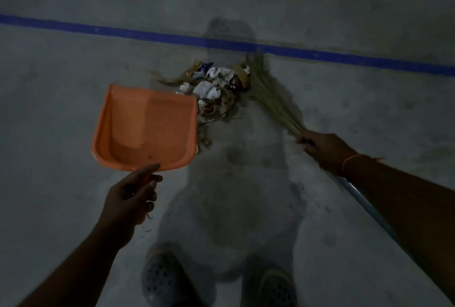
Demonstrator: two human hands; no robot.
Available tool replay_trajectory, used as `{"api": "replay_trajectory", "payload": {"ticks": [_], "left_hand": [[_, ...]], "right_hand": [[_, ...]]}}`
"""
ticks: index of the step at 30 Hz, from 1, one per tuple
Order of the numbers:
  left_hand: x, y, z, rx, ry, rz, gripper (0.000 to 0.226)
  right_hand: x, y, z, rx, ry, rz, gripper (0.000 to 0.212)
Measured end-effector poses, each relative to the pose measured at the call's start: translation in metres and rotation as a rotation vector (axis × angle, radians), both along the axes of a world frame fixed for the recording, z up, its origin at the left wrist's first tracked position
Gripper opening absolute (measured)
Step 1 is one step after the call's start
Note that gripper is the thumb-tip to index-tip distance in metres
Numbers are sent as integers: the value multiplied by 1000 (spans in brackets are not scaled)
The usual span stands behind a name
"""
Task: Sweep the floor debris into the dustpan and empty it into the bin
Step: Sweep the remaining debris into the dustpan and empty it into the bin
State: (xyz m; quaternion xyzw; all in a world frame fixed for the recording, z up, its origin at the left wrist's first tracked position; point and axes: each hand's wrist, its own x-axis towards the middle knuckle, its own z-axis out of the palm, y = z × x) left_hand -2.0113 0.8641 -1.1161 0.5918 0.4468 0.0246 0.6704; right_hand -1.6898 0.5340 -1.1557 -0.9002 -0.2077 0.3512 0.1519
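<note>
An orange plastic dustpan (145,127) hangs just left of a debris pile (214,90) of crumpled white paper, wrappers and dry scraps on the grey floor. My left hand (130,198) grips the dustpan's handle from below; the pan looks empty. A grass broom (270,95) lies with its bristles against the right side of the pile. My right hand (325,149) grips the broom where the bristles meet the pale handle (364,203), which runs back under my forearm.
A blue painted line (98,29) crosses the concrete floor beyond the pile. My two feet in perforated clogs (160,279) stand at the bottom of the view. My shadow falls over the floor in the middle. No bin is in view.
</note>
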Motion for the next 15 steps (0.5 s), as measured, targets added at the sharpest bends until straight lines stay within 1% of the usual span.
{"api": "replay_trajectory", "payload": {"ticks": [4,8,12,15], "left_hand": [[-14,9,2,16,31,16,36],[-33,24,13,38,44,2,36],[-49,37,28,52,75,-1,36],[-54,41,40,53,63,6,36]], "right_hand": [[-27,20,2,15,-4,171,22],[-56,27,1,111,-49,273,29],[-81,25,25,184,-45,288,28],[-91,11,44,204,-33,240,25]]}}
